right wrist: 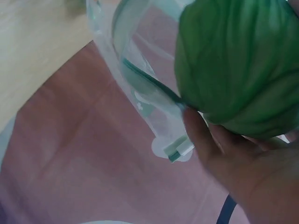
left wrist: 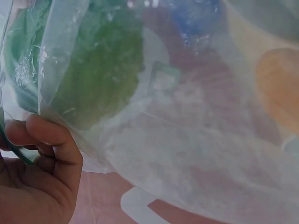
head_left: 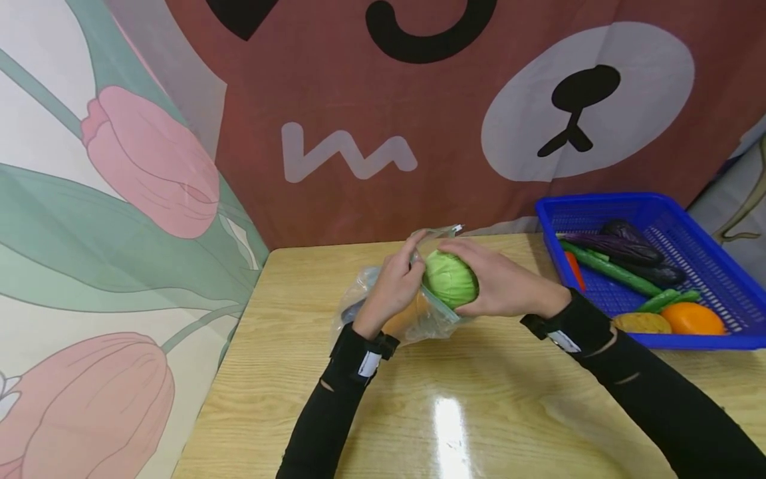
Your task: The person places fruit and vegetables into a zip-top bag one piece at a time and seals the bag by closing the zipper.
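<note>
A round green cabbage [head_left: 450, 279] sits at the mouth of a clear zip bag [head_left: 439, 327] on the table. My right hand [head_left: 505, 279] grips the cabbage from its right side, fingers curled over the top and thumb below. With my left hand [head_left: 396, 283] I pinch the bag's edge; the left wrist view shows the curled fingers [left wrist: 53, 140] on its green zip strip. Through the plastic, something orange [head_left: 402, 320] and something dark [head_left: 352, 310] show inside the bag. A zip slider [right wrist: 180, 148] hangs near my right fingertips in the right wrist view.
To the right stands a blue plastic basket [head_left: 742, 293] with eggplants [head_left: 622, 249], cucumbers [head_left: 616, 269], an orange [head_left: 693, 319], a potato-like yellow item [head_left: 642, 324] and a red-orange piece [head_left: 575, 269]. A brown printed cloth [head_left: 359, 213] hangs behind the wooden table [head_left: 287, 372].
</note>
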Demonstrator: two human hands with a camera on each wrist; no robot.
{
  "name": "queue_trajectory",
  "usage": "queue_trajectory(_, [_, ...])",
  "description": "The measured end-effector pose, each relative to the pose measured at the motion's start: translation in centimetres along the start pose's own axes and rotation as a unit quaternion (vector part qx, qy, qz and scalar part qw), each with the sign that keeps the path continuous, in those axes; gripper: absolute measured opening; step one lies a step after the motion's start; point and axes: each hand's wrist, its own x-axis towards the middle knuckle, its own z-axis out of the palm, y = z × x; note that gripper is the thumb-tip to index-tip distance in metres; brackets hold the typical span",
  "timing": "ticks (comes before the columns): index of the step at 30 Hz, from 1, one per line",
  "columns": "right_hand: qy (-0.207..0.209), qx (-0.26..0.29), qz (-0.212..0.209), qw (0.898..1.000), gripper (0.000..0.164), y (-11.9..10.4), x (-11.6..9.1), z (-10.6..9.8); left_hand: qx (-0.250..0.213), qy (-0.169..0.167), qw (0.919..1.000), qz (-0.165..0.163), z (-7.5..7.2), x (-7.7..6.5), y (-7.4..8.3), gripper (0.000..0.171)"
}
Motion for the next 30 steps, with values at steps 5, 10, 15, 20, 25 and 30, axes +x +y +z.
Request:
queue_trajectory(5, [-0.032,-0.063,-0.018,0.997,0.096,-0.5,1.0,0.0,-0.002,-0.001,1.0000,0.007,-0.1,0.0,0.1,0.051])
queue_trajectory(10, [-0.063,-0.102,-0.030,0.992,0.096,-0.6,2.1,0.4,0.010,0.003,0.9998,0.014,-0.1,0.1,0.5,0.050])
queue_trajectory(15, [-0.080,-0.112,-0.060,0.989,0.083,-0.2,2.7,1.4,0.016,-0.005,0.9998,0.015,0.0,0.3,1.1,0.050])
queue_trajectory(20, [-0.091,-0.095,-0.082,0.988,0.060,0.1,3.3,2.0,0.013,-0.003,0.9998,0.017,0.2,0.3,1.2,0.051])
queue_trajectory(25, [-0.114,-0.036,-0.082,0.989,0.053,0.7,4.2,2.4,0.007,0.002,0.9989,0.045,0.3,0.2,1.8,0.050])
queue_trajectory(30, [-0.121,0.005,-0.085,0.989,0.055,1.3,5.3,2.9,0.014,0.010,0.9984,0.053,0.2,0.3,2.3,0.052])
